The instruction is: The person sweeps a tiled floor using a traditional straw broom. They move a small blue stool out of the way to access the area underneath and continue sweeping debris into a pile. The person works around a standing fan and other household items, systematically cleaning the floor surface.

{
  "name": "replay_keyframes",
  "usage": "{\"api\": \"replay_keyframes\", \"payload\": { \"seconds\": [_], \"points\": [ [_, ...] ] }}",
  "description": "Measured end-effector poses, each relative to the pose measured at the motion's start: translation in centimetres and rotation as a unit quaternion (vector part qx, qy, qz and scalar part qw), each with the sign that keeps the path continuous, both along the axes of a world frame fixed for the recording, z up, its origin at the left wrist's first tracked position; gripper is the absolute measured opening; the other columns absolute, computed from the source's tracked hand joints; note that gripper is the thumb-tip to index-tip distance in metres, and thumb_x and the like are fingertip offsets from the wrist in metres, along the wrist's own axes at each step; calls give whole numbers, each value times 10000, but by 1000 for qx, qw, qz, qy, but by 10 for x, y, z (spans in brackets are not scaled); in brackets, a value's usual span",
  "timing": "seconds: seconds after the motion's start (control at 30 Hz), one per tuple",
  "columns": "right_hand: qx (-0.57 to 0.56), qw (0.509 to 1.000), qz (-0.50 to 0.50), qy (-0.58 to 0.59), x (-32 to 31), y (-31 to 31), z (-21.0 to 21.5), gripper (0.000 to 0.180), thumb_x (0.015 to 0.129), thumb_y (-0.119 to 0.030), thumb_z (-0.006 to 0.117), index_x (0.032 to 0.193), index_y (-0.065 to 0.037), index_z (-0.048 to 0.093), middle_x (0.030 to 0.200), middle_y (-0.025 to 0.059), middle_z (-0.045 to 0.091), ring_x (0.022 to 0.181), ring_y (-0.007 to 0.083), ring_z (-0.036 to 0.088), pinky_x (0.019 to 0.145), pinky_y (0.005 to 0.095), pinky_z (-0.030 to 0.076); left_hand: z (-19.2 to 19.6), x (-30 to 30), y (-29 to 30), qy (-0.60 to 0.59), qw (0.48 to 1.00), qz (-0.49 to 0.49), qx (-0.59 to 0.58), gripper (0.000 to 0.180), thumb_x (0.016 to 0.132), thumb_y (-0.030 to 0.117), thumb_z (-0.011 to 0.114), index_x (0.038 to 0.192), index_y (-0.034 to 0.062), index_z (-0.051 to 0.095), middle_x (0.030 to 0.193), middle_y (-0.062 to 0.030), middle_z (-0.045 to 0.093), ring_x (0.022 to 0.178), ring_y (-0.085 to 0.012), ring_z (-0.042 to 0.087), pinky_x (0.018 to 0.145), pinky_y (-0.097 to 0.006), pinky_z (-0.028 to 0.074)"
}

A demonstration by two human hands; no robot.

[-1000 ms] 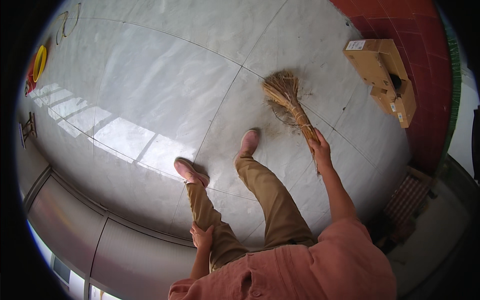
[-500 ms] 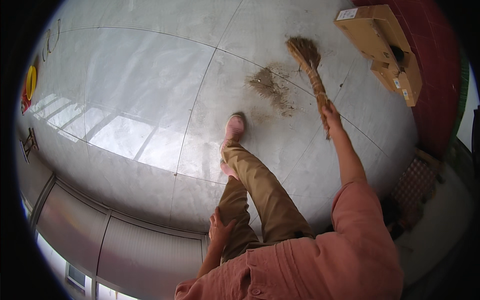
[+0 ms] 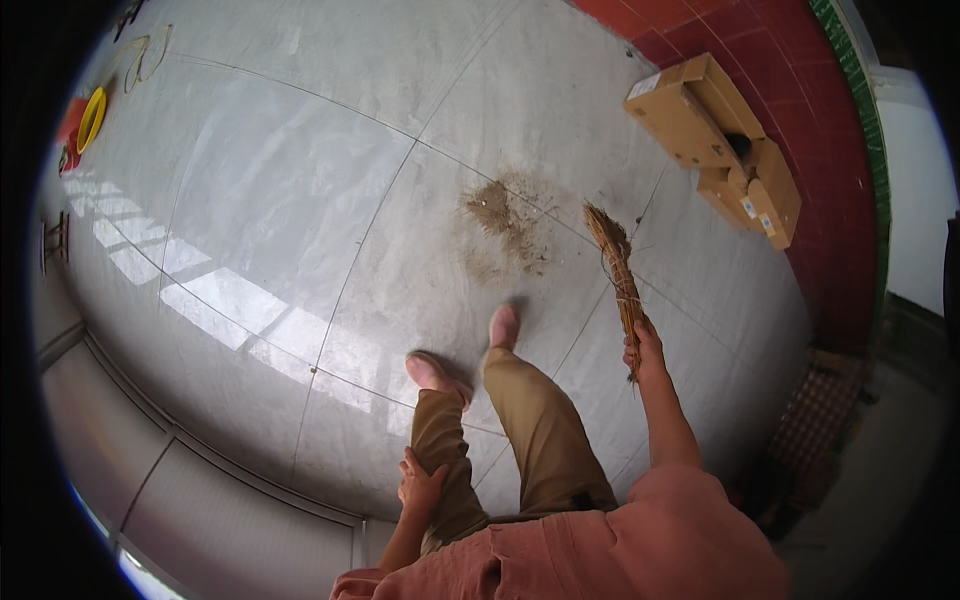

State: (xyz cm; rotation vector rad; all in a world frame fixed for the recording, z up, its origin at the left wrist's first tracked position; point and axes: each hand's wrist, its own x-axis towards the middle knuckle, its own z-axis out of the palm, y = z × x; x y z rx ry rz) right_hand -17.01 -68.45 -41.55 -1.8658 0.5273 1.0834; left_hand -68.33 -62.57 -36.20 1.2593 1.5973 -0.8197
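Note:
My right hand (image 3: pixel 646 346) is wrapped round the bound handle of a short straw hand broom (image 3: pixel 621 275). The broom points away from me, its bristle end by the floor to the right of a patch of brown dirt (image 3: pixel 490 207). Finer dust is spread about that patch, and a gap of floor separates it from the bristles. My left hand (image 3: pixel 421 487) lies on my left trouser leg near the knee, its fingers spread and holding nothing.
Cardboard boxes (image 3: pixel 690 115) lie at the upper right before a dark red tiled strip (image 3: pixel 800 110). A yellow-rimmed basin (image 3: pixel 92 120) and a looped cord (image 3: pixel 150 62) are at the far left. Framed panels (image 3: pixel 230 510) run along the lower left. My pink shoes (image 3: pixel 432 371) stand on grey floor tiles.
My right hand has drawn the broom back toward me, away from the far floor. My feet have moved to new places and the view has shifted. My left hand stays on my leg.

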Motion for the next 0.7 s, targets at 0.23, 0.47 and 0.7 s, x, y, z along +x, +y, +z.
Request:
{"api": "replay_keyframes", "payload": {
  "seconds": [0.23, 0.47, 0.7],
  "points": [
    [1, 999, 21, 36, 75, -2, -93, 221, 1037, -405, 537, 1112, -199, 510, 685, 36, 503, 429, 128, 403, 368, 299, 346, 2, 36, -64, 21, 998, 9, 55, 998, 798, 432, 776, 1531, 34, 228, 1278, -242, 491, 1082, -464, 601, 907, -540, 503],
    [26, 993, 10, 117, 30, -62, -19, 172, 1053, -353, 502, 1137, -209, 546, 667, 51, 523, 397, 115, 382, 359, 289, 326, 2, 52, -131, 72, 990, 88, 89, 1023, 780, 397, 803, 1530, 47, 202, 1288, -247, 472, 1066, -458, 611, 907, -531, 507],
    [-19, 992, 37, 117, -34, -45, 0, 194, 1035, -354, 550, 1145, -196, 536, 668, 48, 507, 402, 127, 390, 361, 301, 320, -8, 12, -136, 60, 988, 115, 88, 1001, 785, 422, 789, 1514, 44, 216, 1285, -257, 481, 1092, -458, 608, 897, -530, 520]
  ]
}}
